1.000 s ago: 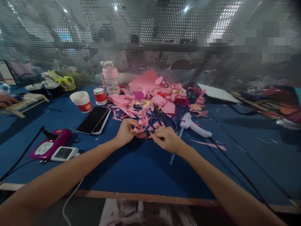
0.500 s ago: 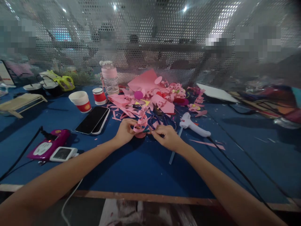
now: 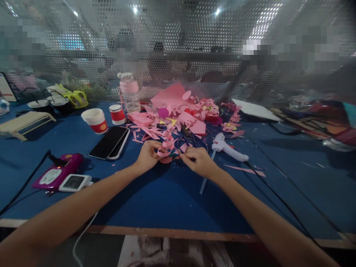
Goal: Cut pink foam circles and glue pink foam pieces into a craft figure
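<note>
My left hand (image 3: 148, 156) is closed, thumb and fingers pinching the edge of a curled pink paper strip (image 3: 164, 152) just above the blue table. A round pink paper piece (image 3: 166, 160) shows beneath the strip. From the other side my right hand (image 3: 198, 160) meets it, its thumb and forefinger pressed together. A slim dark teal thing (image 3: 174, 154) runs from those fingertips to the strip; its kind is too small to make out. Scissors with dark blue handles (image 3: 182, 142) lie right behind my right hand, partly covered by it.
Pink paper scraps (image 3: 191, 118) are heaped behind my hands. A white glue gun (image 3: 229, 148) with its cord lies at the right. To the left are phones (image 3: 109, 142), paper cups (image 3: 96, 120), a purple power bank (image 3: 59, 172) and a bottle (image 3: 129, 92). A perforated screen (image 3: 194, 63) stands behind.
Both hands stay almost where they were, around the pink strip. The fingertips of my right hand have shifted very slightly.
</note>
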{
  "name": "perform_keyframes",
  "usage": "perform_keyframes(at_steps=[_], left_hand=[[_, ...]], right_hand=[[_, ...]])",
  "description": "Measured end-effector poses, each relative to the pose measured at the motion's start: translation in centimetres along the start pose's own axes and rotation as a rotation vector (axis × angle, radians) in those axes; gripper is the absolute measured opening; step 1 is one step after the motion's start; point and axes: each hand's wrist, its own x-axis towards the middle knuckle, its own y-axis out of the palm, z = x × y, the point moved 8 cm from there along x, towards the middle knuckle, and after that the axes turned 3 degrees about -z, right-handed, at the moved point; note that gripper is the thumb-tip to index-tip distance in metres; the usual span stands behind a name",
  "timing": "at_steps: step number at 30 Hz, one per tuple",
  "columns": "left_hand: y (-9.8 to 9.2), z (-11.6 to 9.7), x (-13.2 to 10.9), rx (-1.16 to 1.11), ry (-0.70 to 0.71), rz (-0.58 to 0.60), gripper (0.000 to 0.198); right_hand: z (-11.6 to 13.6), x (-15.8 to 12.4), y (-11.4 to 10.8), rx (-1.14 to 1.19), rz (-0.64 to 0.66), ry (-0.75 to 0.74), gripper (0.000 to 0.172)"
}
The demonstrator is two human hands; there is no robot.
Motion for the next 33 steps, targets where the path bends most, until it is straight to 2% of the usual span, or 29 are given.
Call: perform_keyframes(at_steps=[12, 18, 23, 28, 33], left_hand=[[0.1, 0.1, 0.0, -0.008, -0.020, 0.007, 0.019], [0.2, 0.2, -0.1, -0.054, -0.054, 0.010, 0.020], [0.1, 0.5, -0.2, -0.099, -0.094, 0.003, 0.021], [0.1, 0.6, -0.2, -0.079, -0.077, -0.013, 0.021], [0.0, 0.5, -0.1, -0.051, -0.046, -0.012, 0.019]], right_hand=[[-0.1, 0.0, 0.1, -0.005, 0.002, 0.000, 0.043], [-0.9, -0.1, 0.2, -0.015, 0.004, 0.039, 0.043], [-1.1, -0.1, 0.6, -0.002, 0.042, 0.046, 0.042], [-1.5, -0.1, 0.2, 0.008, -0.004, 0.081, 0.041], [-1.3, -0.1, 0.6, 0.021, 0.035, 0.078, 0.043]])
